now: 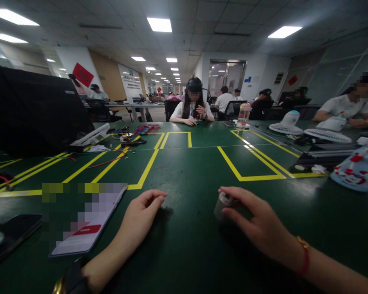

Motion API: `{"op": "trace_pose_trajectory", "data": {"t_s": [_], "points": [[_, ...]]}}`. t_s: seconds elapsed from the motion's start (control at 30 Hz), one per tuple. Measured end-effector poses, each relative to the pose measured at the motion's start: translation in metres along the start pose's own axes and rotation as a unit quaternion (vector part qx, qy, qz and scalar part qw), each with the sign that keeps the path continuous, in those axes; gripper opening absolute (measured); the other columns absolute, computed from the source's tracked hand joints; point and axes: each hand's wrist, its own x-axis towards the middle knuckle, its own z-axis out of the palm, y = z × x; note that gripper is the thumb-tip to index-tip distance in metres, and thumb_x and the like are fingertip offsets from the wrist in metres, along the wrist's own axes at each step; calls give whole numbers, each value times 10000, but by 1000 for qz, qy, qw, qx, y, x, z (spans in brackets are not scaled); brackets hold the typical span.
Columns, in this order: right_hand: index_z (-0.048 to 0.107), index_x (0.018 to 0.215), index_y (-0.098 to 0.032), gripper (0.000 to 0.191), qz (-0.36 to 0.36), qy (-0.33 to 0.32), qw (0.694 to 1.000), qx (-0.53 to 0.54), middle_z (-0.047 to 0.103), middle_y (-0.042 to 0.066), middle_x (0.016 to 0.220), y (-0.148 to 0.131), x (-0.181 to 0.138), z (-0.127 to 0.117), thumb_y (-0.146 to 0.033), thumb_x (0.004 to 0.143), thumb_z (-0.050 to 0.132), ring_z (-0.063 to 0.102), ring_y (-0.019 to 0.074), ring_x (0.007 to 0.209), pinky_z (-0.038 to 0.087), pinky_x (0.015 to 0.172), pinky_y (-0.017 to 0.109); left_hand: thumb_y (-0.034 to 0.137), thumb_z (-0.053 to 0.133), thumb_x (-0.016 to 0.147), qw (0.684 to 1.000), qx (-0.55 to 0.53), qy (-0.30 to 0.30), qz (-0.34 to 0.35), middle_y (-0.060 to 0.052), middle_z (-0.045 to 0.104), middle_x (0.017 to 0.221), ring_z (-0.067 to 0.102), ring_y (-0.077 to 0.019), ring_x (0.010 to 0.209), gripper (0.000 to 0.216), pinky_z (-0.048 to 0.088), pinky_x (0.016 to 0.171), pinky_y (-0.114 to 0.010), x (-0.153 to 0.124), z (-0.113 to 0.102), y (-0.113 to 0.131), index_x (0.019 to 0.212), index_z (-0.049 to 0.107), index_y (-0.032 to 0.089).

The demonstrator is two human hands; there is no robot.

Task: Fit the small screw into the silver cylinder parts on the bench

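Note:
My left hand (141, 218) rests on the green table (190, 171), fingers curled loosely inward with thumb and fingertips close together; nothing shows in it. To its right, my right hand (257, 222) has its fingers wrapped round a small grey-white cylinder (221, 205) that stands on the table. A red cord with a gold bead circles my right wrist. A dark band is on my left wrist.
A phone (88, 228) lies left of my left hand, and a dark tablet (12, 237) farther left. Yellow tape lines mark the table. Wires and small parts (131, 139) lie far left, white fans (290, 124) far right. A person (193, 106) sits opposite; others sit behind and at right.

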Motion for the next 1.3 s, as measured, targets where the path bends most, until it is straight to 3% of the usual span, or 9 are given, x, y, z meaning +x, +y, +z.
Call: {"op": "trace_pose_trajectory", "data": {"t_s": [0.07,0.17,0.33,0.43,0.53,0.63,0.87,1.1,1.3], "points": [[490,1243,-261,397,-44,-66,996,43,562,31,1195,-22,-4,18,-276,848,532,558,115,1037,475,909,262,418,512,820,1000,10,-1,4,-6,684,850,609,-219,825,261,417,698,-298,1,0,-2,943,648,232],[489,1238,-276,401,-61,-118,988,82,536,13,1236,-31,-9,32,-227,843,536,511,110,1120,431,975,263,396,513,819,999,24,-11,22,-20,686,887,611,-229,867,251,434,733,-316,1,3,-1,933,654,223],[350,1321,-255,647,48,-112,982,147,578,33,1168,-25,-12,38,-261,749,652,567,130,1027,458,923,304,363,507,849,988,6,-82,128,-32,625,1099,585,-209,938,287,444,844,-350,-23,16,27,1105,610,286],[448,1213,-217,511,68,-129,972,186,605,38,1094,-28,-8,37,-244,743,646,588,132,952,482,848,286,331,528,852,966,-24,-173,190,-20,610,1118,554,-209,1021,250,426,907,-346,-40,28,47,1077,637,336],[526,1131,-214,400,64,-137,969,193,602,33,1082,-32,-5,36,-227,746,633,583,131,928,481,822,276,332,562,833,972,-56,-150,171,-34,636,989,575,-210,947,153,454,849,-332,-44,37,55,890,693,279],[541,1142,-226,417,54,-126,976,168,593,26,1103,-33,-5,35,-224,735,634,567,139,969,462,867,291,372,570,826,983,-77,-104,133,-29,634,888,586,-197,851,174,465,760,-312,-37,38,51,790,682,244],[532,1129,-240,389,55,-96,985,130,594,0,1072,-30,-9,34,-205,746,591,561,114,946,452,859,266,345,524,855,985,-21,-86,151,-24,622,848,567,-185,822,187,432,729,-297,-33,34,43,791,648,220],[534,1095,-225,362,56,-84,989,113,599,11,1044,-27,-12,33,-188,738,580,564,122,932,459,851,272,334,621,782,955,148,-165,195,-19,629,925,535,-242,915,89,388,783,-373,-40,42,35,786,700,294],[530,1108,-212,361,87,-39,993,70,609,46,1042,-18,-2,16,-306,763,583,592,142,898,493,790,282,349,526,841,978,48,-122,163,-33,638,962,560,-218,932,187,412,826,-341,-30,29,31,904,684,271]]}}
